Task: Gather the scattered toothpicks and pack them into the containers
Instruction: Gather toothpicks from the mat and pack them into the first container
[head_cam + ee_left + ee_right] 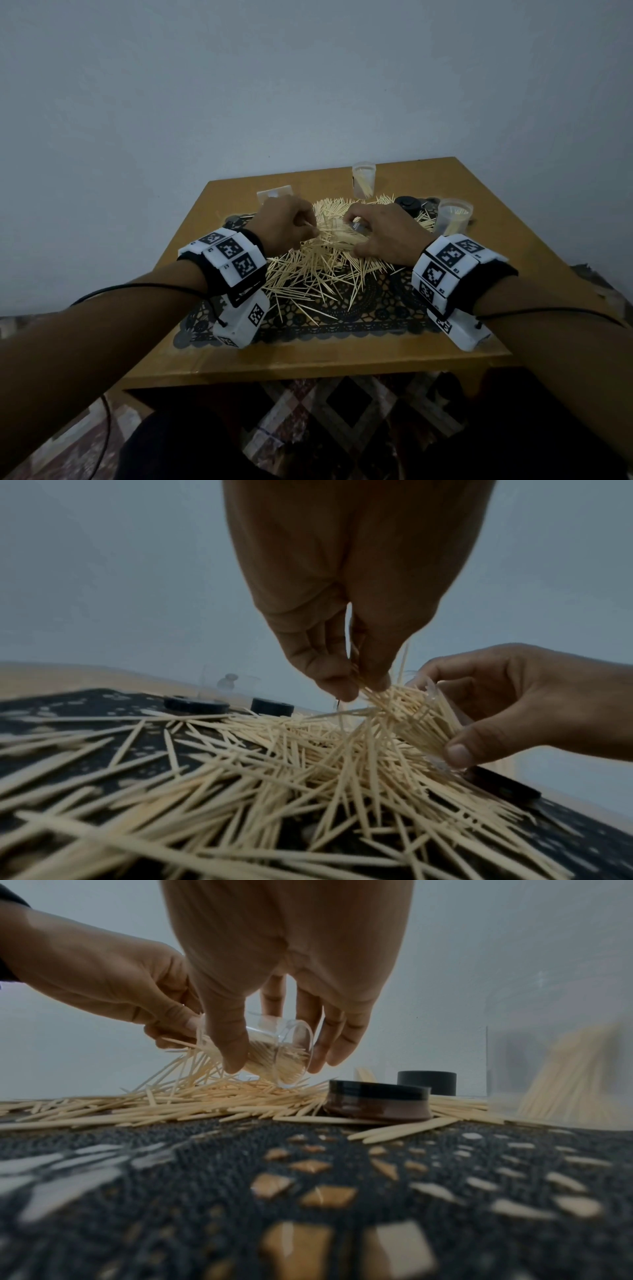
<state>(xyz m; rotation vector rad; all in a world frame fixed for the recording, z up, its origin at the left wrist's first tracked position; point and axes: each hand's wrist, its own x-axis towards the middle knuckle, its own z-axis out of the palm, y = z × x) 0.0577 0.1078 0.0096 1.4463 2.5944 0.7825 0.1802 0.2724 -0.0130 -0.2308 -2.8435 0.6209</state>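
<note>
— What's in my hands?
— My right hand (274, 988) grips a clear plastic container (274, 1053), tipped on its side over the heap of thin pointed wooden toothpicks (318, 267) on the black lace mat (342, 318). My left hand (342, 615) pinches a few at its mouth.

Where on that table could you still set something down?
Bare wood runs along the near table edge below the dark mat, and at the far left corner. The mat's middle is crowded: toothpick pile, both hands, black lids and two upright containers.
</note>
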